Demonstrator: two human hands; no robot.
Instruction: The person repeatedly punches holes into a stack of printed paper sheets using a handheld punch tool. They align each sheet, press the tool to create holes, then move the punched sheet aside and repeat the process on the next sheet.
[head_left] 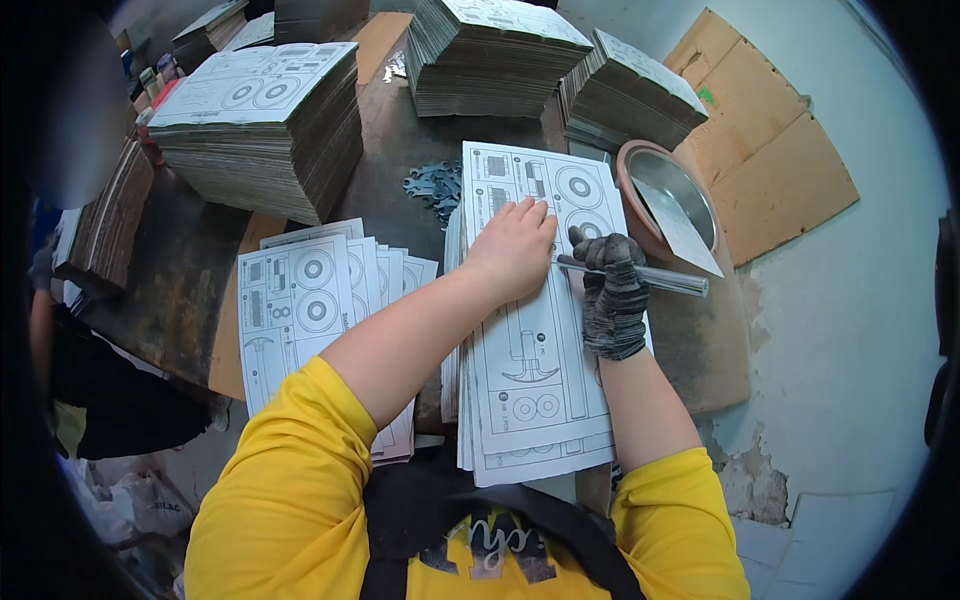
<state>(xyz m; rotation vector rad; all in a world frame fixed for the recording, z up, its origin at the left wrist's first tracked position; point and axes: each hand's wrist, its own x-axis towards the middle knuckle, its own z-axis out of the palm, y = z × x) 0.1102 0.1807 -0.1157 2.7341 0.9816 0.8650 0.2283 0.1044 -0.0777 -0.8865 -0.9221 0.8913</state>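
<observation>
A stack of printed cardboard sheets (540,420) lies in front of me, with line drawings of circles and a hammer on top. My bare left hand (515,248) presses flat on the upper part of the top sheet, fingers stretched out. Just to its right, my right hand (612,295), in a grey knit glove, is closed around a screwdriver (685,281) with a clear handle. The screwdriver lies sideways over the sheet, its shaft pointing left toward my left hand. Where its tip meets the sheet is partly hidden by the fingers.
Looser printed sheets (290,290) fan out to the left. Tall stacks (270,150), (490,70), (635,95) stand farther back. Small grey cut pieces (435,185) lie beyond my work. A round basin (640,215) holding a card sits at right, near the wall. Another person (110,370) is at far left.
</observation>
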